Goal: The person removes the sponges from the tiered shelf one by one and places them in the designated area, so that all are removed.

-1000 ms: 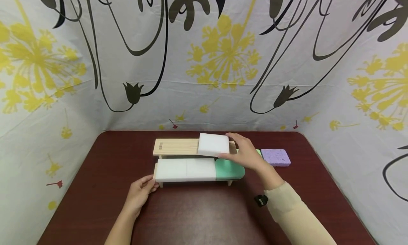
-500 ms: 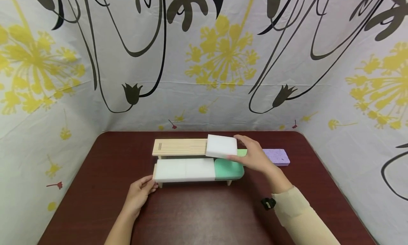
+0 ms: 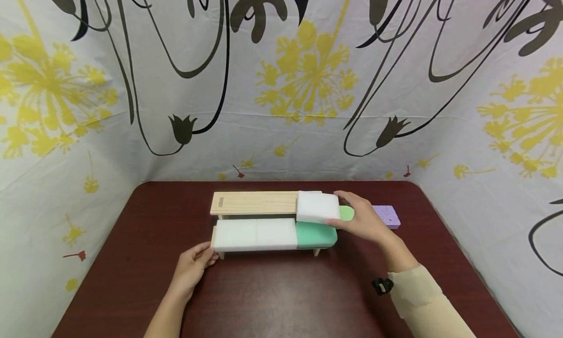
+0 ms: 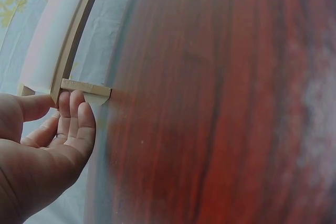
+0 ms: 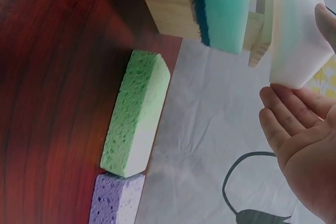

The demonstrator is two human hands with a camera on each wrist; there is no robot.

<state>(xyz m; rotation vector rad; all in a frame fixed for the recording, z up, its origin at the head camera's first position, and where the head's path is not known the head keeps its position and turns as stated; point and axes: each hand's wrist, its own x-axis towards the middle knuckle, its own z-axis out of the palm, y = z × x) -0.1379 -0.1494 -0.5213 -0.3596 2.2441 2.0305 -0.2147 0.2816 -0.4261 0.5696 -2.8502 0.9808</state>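
My left hand [image 3: 193,267] pinches the left end of a low wooden stand [image 3: 213,235], thumb at its end and fingers beneath near a leg [image 4: 86,86]. Two white foam sponges [image 3: 255,234] and a teal sponge [image 3: 316,235] with a dark scouring layer lie in a row on this stand. Another white sponge [image 3: 317,207] is gripped by my right hand [image 3: 365,220] between thumb and fingers at its right edge. It is raised over the right end of a second wooden stand [image 3: 255,202] behind, overlapping the teal sponge in the head view.
A green sponge [image 5: 134,114] and a purple sponge [image 5: 116,198] lie end to end on the dark red table [image 3: 281,294], right of the stands. A patterned cloth [image 3: 246,98] hangs behind the table and along both sides.
My right hand has carried the white sponge rightward and slightly toward me, from over the back stand's board to its right end. The left hand stays at the front stand.
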